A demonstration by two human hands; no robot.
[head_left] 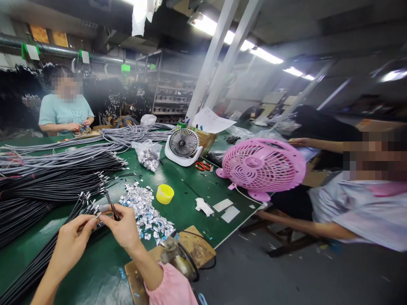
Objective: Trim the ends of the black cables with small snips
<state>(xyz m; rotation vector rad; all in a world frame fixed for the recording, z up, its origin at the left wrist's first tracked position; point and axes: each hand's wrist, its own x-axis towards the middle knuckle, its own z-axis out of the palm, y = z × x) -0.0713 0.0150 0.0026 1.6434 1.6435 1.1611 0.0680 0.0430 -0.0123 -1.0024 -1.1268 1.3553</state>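
My left hand (73, 237) is closed in a pinch on the pale tip of a cable, in front of a bundle of black cables (41, 252). Right beside it, my right hand (126, 226) is closed around a slim dark tool with two prongs, like tweezers (110, 201); its thumb and fingertips meet the same cable end. The fingers partly hide that end. Just beyond my right hand spreads a heap of small silver foil pieces (140, 205). A yellow tape roll (165, 194) stands beside the heap.
Black and grey cable bundles (63, 163) cover the green table's left. Farther back are a bag of parts (149, 156), a white fan (183, 146), orange-handled scissors (203, 165) and a pink fan (263, 165). A wooden board (199, 245) lies near my right forearm. Two people sit nearby.
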